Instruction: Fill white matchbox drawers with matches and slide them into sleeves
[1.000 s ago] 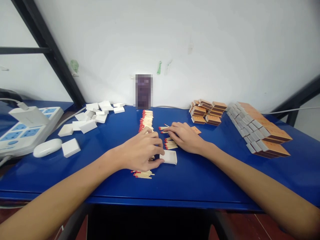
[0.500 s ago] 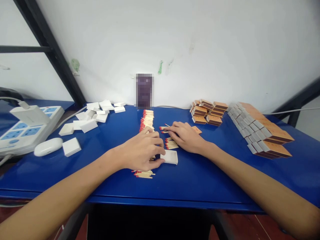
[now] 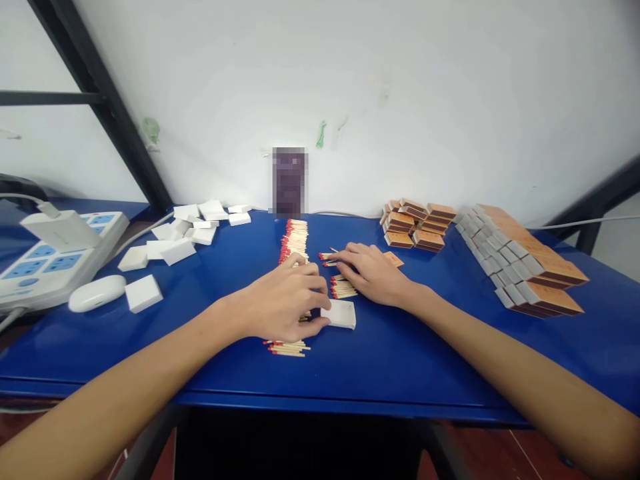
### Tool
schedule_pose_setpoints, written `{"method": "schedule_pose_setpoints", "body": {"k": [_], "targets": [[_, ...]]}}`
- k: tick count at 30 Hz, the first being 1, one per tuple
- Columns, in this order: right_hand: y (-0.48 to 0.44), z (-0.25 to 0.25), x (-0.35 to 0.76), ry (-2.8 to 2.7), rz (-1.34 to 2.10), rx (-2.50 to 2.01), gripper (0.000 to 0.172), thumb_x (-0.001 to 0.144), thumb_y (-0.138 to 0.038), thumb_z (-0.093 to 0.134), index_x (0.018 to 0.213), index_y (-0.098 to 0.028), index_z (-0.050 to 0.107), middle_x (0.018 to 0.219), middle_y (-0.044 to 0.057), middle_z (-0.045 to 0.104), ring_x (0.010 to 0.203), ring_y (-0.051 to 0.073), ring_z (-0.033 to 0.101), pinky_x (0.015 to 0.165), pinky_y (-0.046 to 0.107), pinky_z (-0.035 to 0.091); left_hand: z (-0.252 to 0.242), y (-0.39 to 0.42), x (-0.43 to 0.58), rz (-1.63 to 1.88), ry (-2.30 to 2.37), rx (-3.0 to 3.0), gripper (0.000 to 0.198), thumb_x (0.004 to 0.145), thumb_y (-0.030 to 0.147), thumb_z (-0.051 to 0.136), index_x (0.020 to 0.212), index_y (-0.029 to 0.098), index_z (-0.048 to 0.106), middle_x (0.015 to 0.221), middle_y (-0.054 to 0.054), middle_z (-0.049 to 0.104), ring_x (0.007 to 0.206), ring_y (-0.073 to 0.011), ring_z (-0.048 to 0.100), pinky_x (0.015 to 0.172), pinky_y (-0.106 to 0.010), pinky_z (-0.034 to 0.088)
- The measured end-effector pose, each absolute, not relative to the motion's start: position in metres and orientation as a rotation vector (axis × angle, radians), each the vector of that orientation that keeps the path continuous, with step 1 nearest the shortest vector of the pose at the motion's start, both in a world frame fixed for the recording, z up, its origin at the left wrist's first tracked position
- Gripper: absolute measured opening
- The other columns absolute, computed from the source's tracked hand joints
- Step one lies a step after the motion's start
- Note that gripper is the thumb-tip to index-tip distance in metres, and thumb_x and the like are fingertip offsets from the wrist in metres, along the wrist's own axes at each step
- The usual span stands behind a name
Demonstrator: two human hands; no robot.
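Observation:
My left hand (image 3: 287, 300) hovers over a long row of red-tipped matches (image 3: 296, 237), hiding its middle. Its thumb and a curled finger grip the left end of a white matchbox tray (image 3: 343, 314), which looks bare inside. My right hand (image 3: 375, 270) rests on the table, its fingertips closed over a few matches (image 3: 327, 261) whose red heads point left. Below those fingers lies a small separate bunch of matches (image 3: 343, 288), just above the tray. More loose matches (image 3: 287, 349) lie below my left hand. An orange matchbox piece (image 3: 394, 259) shows behind my right hand.
White trays (image 3: 177, 252) are scattered at the left, near a white oval case (image 3: 97, 294) and a power strip (image 3: 65, 257) with a charger. Orange matchbox sleeves (image 3: 429, 241) stand stacked at the back; a larger matchbox stack (image 3: 555, 273) fills the right. A blurred dark object (image 3: 289, 180) leans on the wall.

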State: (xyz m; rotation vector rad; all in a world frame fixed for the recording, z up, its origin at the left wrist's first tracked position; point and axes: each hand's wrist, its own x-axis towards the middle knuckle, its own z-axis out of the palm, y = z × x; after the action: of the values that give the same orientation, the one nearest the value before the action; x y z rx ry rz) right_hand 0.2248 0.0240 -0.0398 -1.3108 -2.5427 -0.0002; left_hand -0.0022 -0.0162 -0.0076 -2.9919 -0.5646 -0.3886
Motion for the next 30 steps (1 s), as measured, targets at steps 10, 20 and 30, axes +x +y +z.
{"method": "schedule_pose_setpoints", "body": {"k": [10,20,30], "targets": [[0.025,-0.04,0.224,-2.516,0.066,-1.313,0.033,0.1,-0.03,0.034,0.121,-0.024,0.059,0.102,0.007,0.061,0.096,0.022,0.056,0.076,0.034,0.036,-0.008,-0.016,-0.002,-0.387,-0.558,-2.99,0.021,0.089,0.033,0.055,0.086,0.019,0.07,0.085,-0.003,0.069,0.084,-0.0189,0.054,0.085,-0.037,0.031],[0.023,-0.038,0.226,-2.514,0.082,-1.308,0.034,0.1,-0.031,0.032,0.114,-0.021,0.062,0.1,0.008,0.062,0.094,0.022,0.056,0.078,0.035,0.036,-0.008,-0.016,-0.002,-0.398,-0.559,-2.991,0.02,0.089,0.033,0.056,0.086,0.019,0.07,0.086,-0.003,0.069,0.084,-0.0191,0.054,0.086,-0.037,0.031],[0.013,-0.028,0.228,-2.515,0.078,-1.331,0.031,0.097,-0.024,0.037,0.104,-0.022,0.067,0.094,0.005,0.063,0.081,0.018,0.057,0.071,0.031,0.033,-0.008,-0.016,-0.002,-0.395,-0.563,-3.001,0.02,0.089,0.033,0.057,0.087,0.019,0.07,0.09,-0.002,0.069,0.085,-0.0177,0.055,0.086,-0.037,0.032]]}}
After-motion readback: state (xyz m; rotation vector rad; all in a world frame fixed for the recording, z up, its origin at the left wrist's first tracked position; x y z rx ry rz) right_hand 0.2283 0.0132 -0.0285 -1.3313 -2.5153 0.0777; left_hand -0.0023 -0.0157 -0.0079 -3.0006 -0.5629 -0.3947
